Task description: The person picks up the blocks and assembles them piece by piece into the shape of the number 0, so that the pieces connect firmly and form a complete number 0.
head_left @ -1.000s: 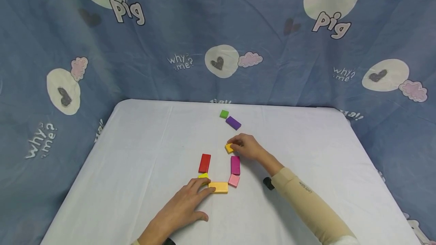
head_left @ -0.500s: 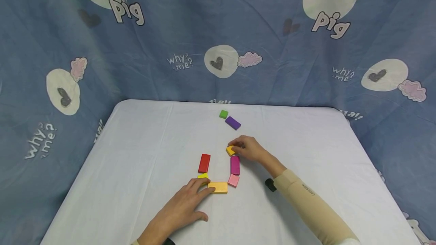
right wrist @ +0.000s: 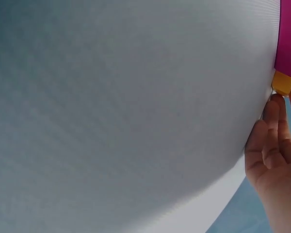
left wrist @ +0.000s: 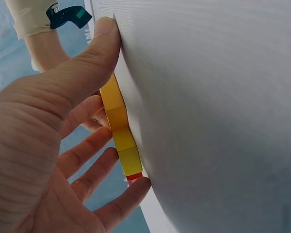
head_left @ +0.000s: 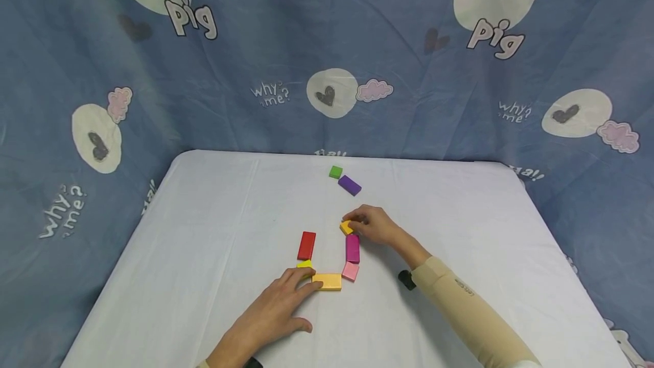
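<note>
My right hand (head_left: 375,225) pinches a small orange-yellow block (head_left: 346,228) at the far end of a magenta block (head_left: 352,249). In the right wrist view that small block (right wrist: 283,83) meets the end of the magenta block (right wrist: 288,39). A pink block (head_left: 350,271) lies just below the magenta one. My left hand (head_left: 273,306) rests with spread fingers on a yellow block (head_left: 304,264) and the left end of a long orange block (head_left: 331,282); its fingers partly hide both. Beyond the yellow block lies a red block (head_left: 306,246). Together the blocks form a U shape.
Farther back on the white-covered table (head_left: 214,231) are a green block (head_left: 335,172) and a purple block (head_left: 349,185), close together. A blue printed cloth (head_left: 255,44) hangs behind the table's far edge. A black device (head_left: 406,280) sits at the right wrist.
My right hand has brought the small orange-yellow block slightly nearer and to the right, up to the magenta block's far end. The left hand stays in place.
</note>
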`<state>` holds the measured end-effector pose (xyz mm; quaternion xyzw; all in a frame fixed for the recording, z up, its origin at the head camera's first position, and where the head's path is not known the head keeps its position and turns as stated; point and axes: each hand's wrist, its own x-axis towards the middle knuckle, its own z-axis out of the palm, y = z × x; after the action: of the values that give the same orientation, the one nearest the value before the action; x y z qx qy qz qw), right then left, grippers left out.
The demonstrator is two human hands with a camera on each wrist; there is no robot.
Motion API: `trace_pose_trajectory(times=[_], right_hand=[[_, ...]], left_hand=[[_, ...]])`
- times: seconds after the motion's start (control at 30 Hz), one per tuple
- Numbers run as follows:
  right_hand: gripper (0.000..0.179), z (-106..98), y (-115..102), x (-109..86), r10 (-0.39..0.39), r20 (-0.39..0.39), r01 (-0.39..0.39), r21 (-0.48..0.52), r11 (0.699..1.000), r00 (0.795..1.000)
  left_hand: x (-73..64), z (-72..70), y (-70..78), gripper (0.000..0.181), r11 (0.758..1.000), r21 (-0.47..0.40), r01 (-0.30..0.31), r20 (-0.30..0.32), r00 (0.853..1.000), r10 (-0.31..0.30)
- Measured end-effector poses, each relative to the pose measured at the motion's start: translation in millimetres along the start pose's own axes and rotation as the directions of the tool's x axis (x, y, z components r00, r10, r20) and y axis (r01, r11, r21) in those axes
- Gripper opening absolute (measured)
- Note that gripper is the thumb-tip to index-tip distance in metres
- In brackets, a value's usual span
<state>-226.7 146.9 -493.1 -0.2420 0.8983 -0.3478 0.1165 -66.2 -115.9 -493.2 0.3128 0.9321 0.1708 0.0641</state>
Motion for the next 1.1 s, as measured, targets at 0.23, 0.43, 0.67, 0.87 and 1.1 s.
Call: trace_pose_trajectory(times=[0.23, 0.43, 0.67, 0.87, 1.1], right_hand=[[0.027, -2, 0, -8.4, 0.024, -0.090, -0.025, -0.006, 1.000, 0.996], [0.026, -8, -17, -40.4, -0.138, -0.172, 0.105, -0.189, 0.976, 0.975], [0.042, 23, -51, -99.2, -0.245, -0.002, 0.212, -0.493, 0.844, 0.970], [0.050, 55, -64, -124.5, -0.271, 0.100, 0.280, -0.546, 0.789, 0.958], [0.051, 63, -65, -129.1, -0.274, 0.094, 0.275, -0.588, 0.761, 0.957]], left_hand=[[-0.3, 1.5, 0.3, 0.075, 1.000, 0.004, -0.005, -0.004, 1.000, 0.005], [-0.4, -0.2, 0.9, 0.075, 1.000, 0.014, -0.011, 0.005, 1.000, 0.011], [-2.0, -1.0, -1.7, 0.076, 0.999, 0.033, -0.030, -0.020, 0.999, 0.031], [-2.3, -1.4, -2.4, 0.076, 0.999, 0.035, -0.033, -0.023, 0.999, 0.034], [-1.9, -1.5, -1.9, 0.076, 0.998, 0.037, -0.040, -0.011, 0.999, 0.041]])
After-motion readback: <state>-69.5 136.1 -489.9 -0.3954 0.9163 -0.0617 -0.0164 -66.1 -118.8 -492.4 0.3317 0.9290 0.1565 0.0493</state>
